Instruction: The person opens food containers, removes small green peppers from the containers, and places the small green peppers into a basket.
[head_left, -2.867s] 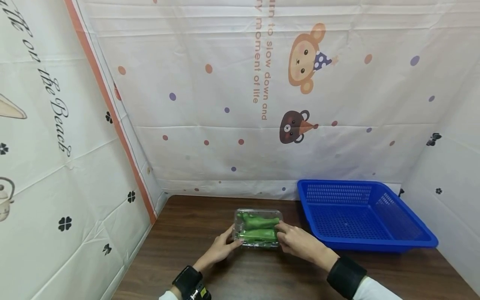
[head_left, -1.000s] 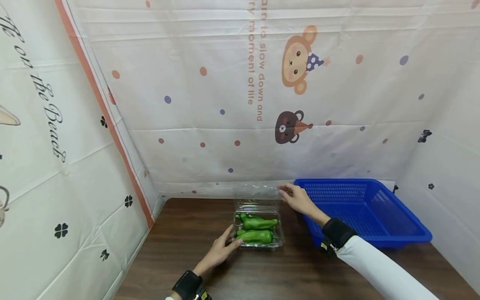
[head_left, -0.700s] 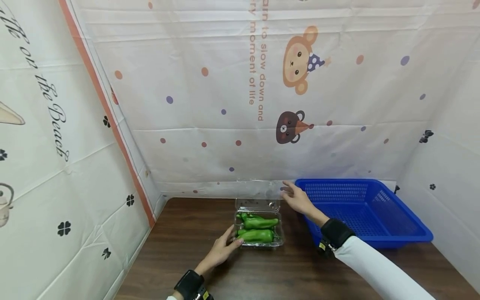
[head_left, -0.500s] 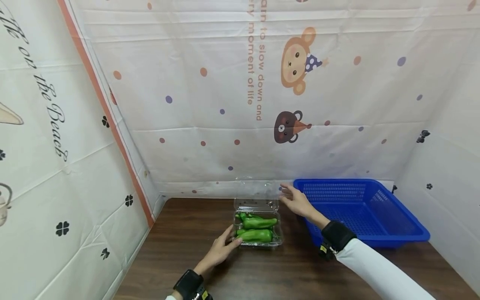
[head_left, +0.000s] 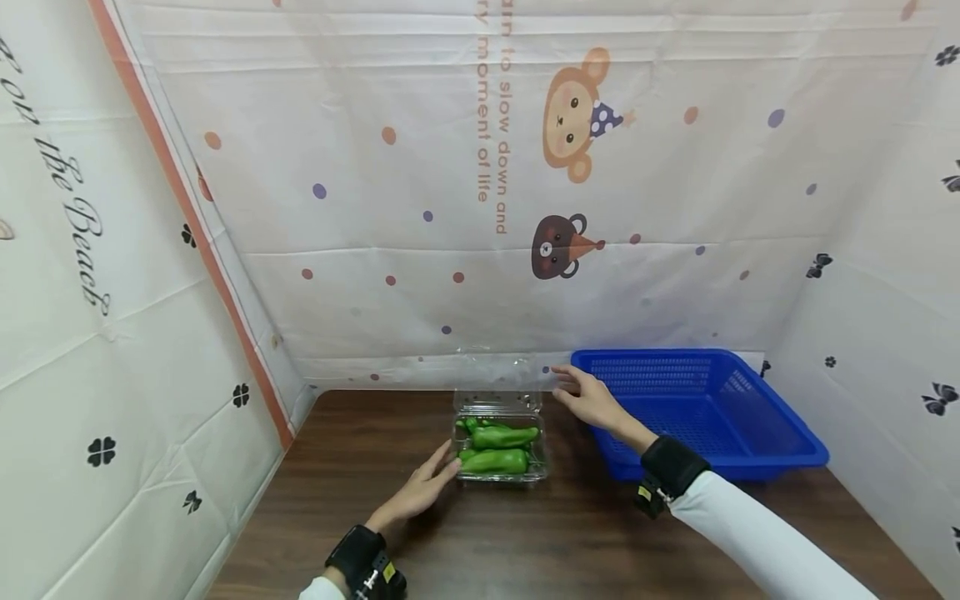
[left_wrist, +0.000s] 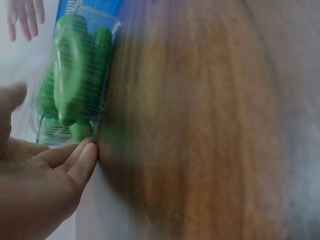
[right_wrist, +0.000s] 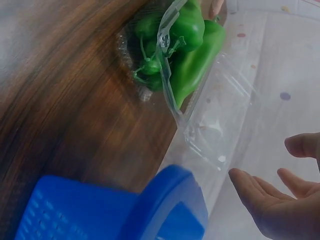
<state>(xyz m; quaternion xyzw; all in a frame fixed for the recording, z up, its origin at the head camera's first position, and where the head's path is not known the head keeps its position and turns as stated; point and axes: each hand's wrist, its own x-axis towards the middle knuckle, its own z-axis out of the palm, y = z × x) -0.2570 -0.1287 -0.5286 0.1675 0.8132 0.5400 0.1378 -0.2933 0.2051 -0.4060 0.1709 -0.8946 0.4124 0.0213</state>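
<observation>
Two hands at clamshell (head_left: 498,450): left hand (head_left: 420,492) flat-fingered, should brace its near-left corner; right hand (head_left: 588,398) loose, holding nothing, beside raised lid (head_left: 498,371).

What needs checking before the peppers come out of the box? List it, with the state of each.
1. Lid of the clear plastic clamshell box open: ok, the clear hinged lid stands up behind the peppers.
2. Box steadied: ok, the left hand has its fingertips against the box's left side.
3. Right hand free: ok, it is open beside the lid and holds nothing.
4. Green peppers reachable: ok, they lie uncovered in the box.
5. Blue perforated plastic basket ready: ok, it sits on the dark wooden table right of the box, nothing visible inside.
6. Pepper count: cannot tell, they overlap.
</observation>
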